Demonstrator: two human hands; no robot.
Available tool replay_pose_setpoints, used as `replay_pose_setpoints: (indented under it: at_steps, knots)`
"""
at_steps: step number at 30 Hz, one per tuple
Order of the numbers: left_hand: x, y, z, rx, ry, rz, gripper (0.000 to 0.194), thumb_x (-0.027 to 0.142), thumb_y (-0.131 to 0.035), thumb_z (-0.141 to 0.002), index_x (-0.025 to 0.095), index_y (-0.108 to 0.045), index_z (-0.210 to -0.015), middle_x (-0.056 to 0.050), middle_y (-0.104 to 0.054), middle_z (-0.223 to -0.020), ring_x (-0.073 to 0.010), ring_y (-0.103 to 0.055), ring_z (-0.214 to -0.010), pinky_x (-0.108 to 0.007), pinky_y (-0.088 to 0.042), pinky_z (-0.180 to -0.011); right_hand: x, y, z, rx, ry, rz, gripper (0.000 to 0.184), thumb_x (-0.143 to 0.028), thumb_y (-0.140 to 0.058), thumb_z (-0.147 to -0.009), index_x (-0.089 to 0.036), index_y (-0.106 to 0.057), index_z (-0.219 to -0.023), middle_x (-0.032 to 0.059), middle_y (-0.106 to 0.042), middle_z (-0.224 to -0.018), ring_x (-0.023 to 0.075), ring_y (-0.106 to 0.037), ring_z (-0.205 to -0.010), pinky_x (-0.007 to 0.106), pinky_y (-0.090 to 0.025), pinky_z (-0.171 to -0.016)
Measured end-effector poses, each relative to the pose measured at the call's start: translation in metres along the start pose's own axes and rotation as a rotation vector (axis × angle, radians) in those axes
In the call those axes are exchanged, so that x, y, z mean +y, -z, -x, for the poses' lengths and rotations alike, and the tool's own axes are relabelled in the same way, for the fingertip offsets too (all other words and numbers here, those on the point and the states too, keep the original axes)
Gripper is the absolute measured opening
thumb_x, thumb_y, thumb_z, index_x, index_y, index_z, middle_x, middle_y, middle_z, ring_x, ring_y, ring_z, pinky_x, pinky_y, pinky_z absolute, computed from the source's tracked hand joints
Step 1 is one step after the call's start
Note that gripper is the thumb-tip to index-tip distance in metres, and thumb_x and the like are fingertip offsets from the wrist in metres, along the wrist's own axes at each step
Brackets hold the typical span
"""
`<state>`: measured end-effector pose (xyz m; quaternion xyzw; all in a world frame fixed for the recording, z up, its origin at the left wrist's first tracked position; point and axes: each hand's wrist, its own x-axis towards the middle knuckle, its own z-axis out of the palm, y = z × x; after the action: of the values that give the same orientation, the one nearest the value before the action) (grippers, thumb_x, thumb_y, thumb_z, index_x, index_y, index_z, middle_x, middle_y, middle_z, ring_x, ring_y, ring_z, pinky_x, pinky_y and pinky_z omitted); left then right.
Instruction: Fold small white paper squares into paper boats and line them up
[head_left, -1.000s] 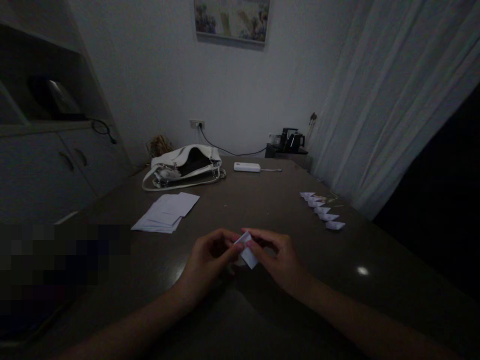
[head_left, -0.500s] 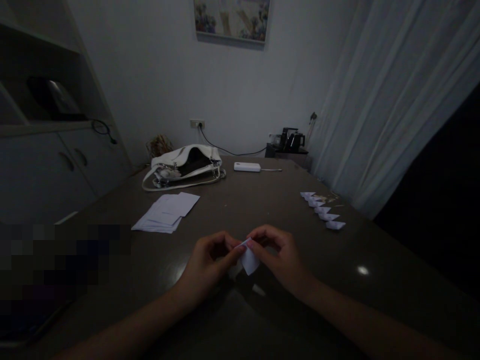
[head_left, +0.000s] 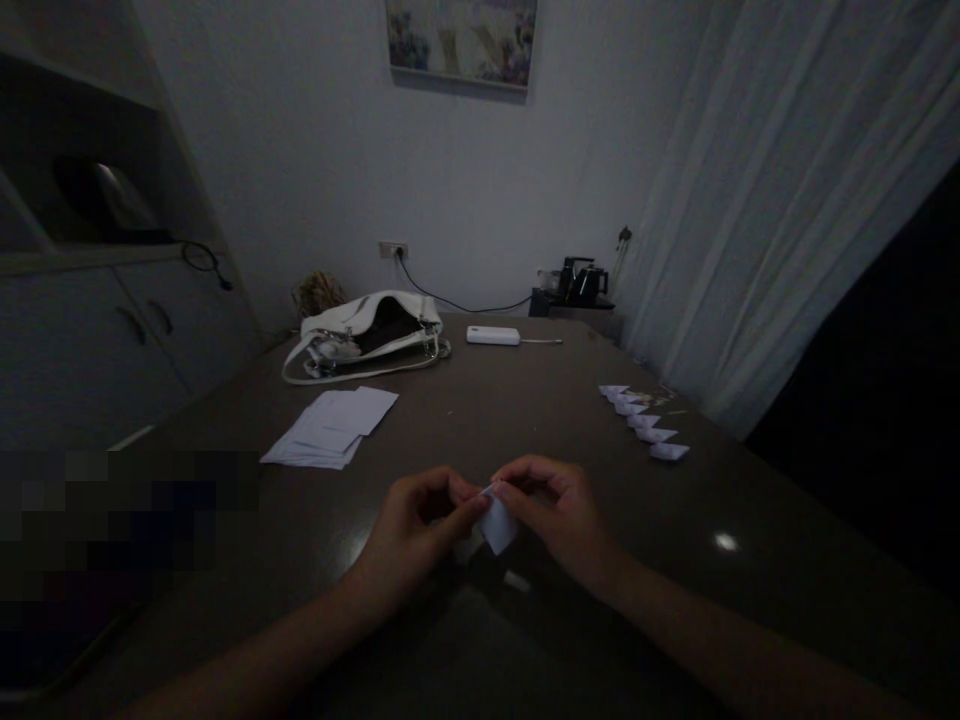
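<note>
A small folded piece of white paper (head_left: 498, 527) is pinched between my two hands, just above the dark table (head_left: 570, 400). My left hand (head_left: 426, 520) grips its upper left edge between thumb and fingers. On the other side, the thumb and fingers of my right hand (head_left: 553, 508) are closed on its top corner. The fingertips partly hide the paper's upper edge. To the right stands a slanting row of several folded paper boats (head_left: 652, 434). A loose stack of white paper sheets (head_left: 330, 425) lies to the left.
At the back left of the table rests an open white handbag (head_left: 367, 335). A white power bank (head_left: 493, 335) with a short cable lies at the back middle. Small brownish scraps (head_left: 652, 397) are beside the boats. A black kettle (head_left: 589, 283) stands beyond the table.
Both hands hold the folded paper in nearly the same place. The picture is slightly darker, and the view has shifted a little.
</note>
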<state>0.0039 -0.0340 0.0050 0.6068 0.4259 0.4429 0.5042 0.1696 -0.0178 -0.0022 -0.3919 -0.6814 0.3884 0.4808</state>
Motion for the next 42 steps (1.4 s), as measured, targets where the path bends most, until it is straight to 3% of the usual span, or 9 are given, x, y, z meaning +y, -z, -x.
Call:
replay_pose_setpoints:
  at_steps: [13, 19, 26, 33, 42]
  knots:
    - [0.0029, -0.0006, 0.0002, 0.004, -0.001, -0.003, 0.023, 0.033, -0.062, -0.073, 0.013, -0.053, -0.066, -0.001, -0.057, -0.061, -0.0089, -0.051, -0.054, -0.018, -0.039, -0.048, 0.0016, 0.0003, 0.0005, -0.011, -0.039, -0.065, 0.015, -0.031, -0.062, -0.074, -0.018, -0.066, -0.078, 0.0023, -0.065, -0.073, 0.0122, -0.06, -0.069, 0.025, -0.046, -0.063]
    - [-0.0001, 0.0006, -0.0003, 0.065, -0.05, -0.008, 0.021, 0.031, -0.063, -0.073, 0.013, -0.053, -0.068, -0.001, -0.058, -0.064, -0.0097, -0.053, -0.058, -0.018, -0.041, -0.051, -0.0005, 0.002, -0.0012, 0.008, -0.103, -0.137, 0.021, -0.035, -0.061, -0.074, -0.018, -0.064, -0.086, 0.0038, -0.064, -0.083, 0.0131, -0.059, -0.075, 0.026, -0.047, -0.066]
    - [-0.0009, 0.0028, -0.0036, 0.101, -0.088, 0.09, 0.018, 0.029, -0.063, -0.072, 0.014, -0.053, -0.071, -0.001, -0.061, -0.069, -0.0123, -0.058, -0.065, -0.022, -0.045, -0.06, 0.0048, -0.0038, 0.0019, -0.226, -0.24, -0.242, 0.03, -0.035, -0.068, -0.067, -0.017, -0.061, -0.089, 0.0043, -0.064, -0.085, 0.0142, -0.06, -0.075, 0.027, -0.047, -0.067]
    - [-0.0004, -0.0008, -0.0034, 0.03, 0.004, 0.183, 0.024, 0.028, -0.066, -0.069, 0.015, -0.046, -0.067, 0.001, -0.058, -0.064, -0.0111, -0.056, -0.062, -0.021, -0.043, -0.057, 0.0057, -0.0033, -0.0029, -0.049, -0.293, -0.335, 0.029, -0.033, -0.07, -0.065, -0.017, -0.064, -0.089, 0.0035, -0.066, -0.085, 0.0146, -0.061, -0.079, 0.03, -0.046, -0.075]
    - [-0.0026, -0.0022, -0.0042, 0.01, 0.026, 0.192, 0.025, 0.028, -0.068, -0.066, 0.014, -0.048, -0.067, 0.0, -0.057, -0.065, -0.0105, -0.055, -0.061, -0.019, -0.041, -0.054, 0.0045, -0.0064, -0.0013, -0.086, -0.34, -0.402, 0.024, -0.031, -0.069, -0.065, -0.017, -0.066, -0.085, 0.0022, -0.064, -0.076, 0.0112, -0.057, -0.067, 0.025, -0.044, -0.065]
